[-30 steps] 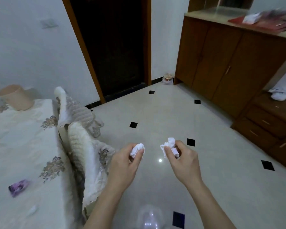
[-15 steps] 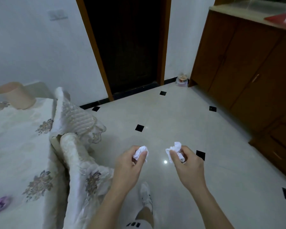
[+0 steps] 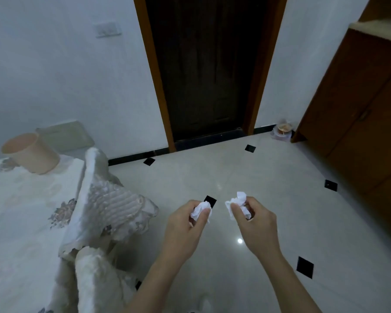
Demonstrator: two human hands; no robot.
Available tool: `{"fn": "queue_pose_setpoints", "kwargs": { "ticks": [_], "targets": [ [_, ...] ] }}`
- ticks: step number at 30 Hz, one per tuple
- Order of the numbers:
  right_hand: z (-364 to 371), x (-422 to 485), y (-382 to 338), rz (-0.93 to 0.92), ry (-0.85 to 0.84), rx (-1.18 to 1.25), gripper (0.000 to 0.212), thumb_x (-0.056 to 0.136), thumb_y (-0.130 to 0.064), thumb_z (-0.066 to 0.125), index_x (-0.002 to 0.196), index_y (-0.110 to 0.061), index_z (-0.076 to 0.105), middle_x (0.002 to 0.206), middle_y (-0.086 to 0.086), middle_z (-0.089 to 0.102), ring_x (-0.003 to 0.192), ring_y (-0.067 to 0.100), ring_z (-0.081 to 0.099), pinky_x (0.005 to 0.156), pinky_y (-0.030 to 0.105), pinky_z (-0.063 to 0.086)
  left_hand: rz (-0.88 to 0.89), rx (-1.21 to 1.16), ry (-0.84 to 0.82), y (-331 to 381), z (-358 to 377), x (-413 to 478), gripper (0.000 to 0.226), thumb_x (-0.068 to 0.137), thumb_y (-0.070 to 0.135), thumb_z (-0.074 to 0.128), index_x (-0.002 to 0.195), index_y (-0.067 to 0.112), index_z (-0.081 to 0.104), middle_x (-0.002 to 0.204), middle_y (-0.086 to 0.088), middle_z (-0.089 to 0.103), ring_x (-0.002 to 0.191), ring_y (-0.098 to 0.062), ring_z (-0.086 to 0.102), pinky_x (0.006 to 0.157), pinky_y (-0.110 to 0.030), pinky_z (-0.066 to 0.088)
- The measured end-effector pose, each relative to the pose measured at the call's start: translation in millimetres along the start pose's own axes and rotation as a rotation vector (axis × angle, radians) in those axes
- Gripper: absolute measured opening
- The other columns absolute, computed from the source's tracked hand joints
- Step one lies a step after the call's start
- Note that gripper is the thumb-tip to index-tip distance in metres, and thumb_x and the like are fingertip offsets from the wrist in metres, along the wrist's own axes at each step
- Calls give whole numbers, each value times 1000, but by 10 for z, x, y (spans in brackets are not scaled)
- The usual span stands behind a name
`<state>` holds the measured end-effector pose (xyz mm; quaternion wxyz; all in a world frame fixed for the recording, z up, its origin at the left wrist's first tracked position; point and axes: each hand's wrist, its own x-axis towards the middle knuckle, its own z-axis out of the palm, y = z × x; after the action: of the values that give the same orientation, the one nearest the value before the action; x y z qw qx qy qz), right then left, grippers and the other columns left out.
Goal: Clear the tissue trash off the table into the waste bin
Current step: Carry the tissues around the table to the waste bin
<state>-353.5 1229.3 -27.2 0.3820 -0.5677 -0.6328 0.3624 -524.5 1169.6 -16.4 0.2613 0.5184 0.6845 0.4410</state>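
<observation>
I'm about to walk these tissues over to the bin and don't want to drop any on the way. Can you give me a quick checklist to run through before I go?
1. Left hand pinching its crumpled white tissue wad: ok, held between thumb and fingers.
2. Right hand gripping its crumpled white tissue wad: ok, though much of it sticks out above the fingers.
3. Waste bin located: cannot tell; a peach plastic bucket-shaped container sits tilted on the floral cloth-covered table, and may or may not be the bin.
4. Glossy tiled floor ahead free of obstacles: ok.
5. Table cleared of tissue: cannot tell, since part of it is out of view.
</observation>
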Motion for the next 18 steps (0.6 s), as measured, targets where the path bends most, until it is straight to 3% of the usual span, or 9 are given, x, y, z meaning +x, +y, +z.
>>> {"fn": "queue_pose_setpoints", "kwargs": {
  "ticks": [3, 5, 14, 18],
  "targets": [
    [161, 430, -11, 6, -17, 32, 16, 88, -37, 67, 75, -27, 65, 56, -4, 53, 52, 10, 45, 52, 24, 39, 7, 28, 29, -67, -24, 447, 14, 96, 38, 59, 83, 35, 62, 68, 8, 63, 58, -14, 56, 56, -27, 43],
    [253, 719, -10, 11, -28, 43, 14, 88, -35, 68, 77, -26, 67, 61, -4, 60, 55, 12, 52, 56, 26, 43, 4, 24, 47, -129, -23, 706, 15, 95, 41, 58, 84, 33, 62, 68, 7, 62, 59, -15, 55, 56, -29, 44],
    [705, 2178, 83, -14, -199, 56, 17, 92, -32, 65, 77, -24, 67, 56, -10, 53, 49, 4, 45, 48, 13, 36, -113, 37, 165, -402, 86, 1991, 15, 96, 30, 61, 81, 26, 63, 69, 6, 64, 60, -14, 56, 56, -19, 41],
    [873, 3080, 80, -72, -280, 53, 19, 92, -36, 65, 76, -26, 64, 55, -5, 53, 48, 5, 43, 47, 20, 34, -157, 42, 223, -453, 190, 2779, 15, 96, 36, 58, 84, 28, 63, 70, 4, 65, 63, -13, 58, 57, -24, 44]
  ]
}}
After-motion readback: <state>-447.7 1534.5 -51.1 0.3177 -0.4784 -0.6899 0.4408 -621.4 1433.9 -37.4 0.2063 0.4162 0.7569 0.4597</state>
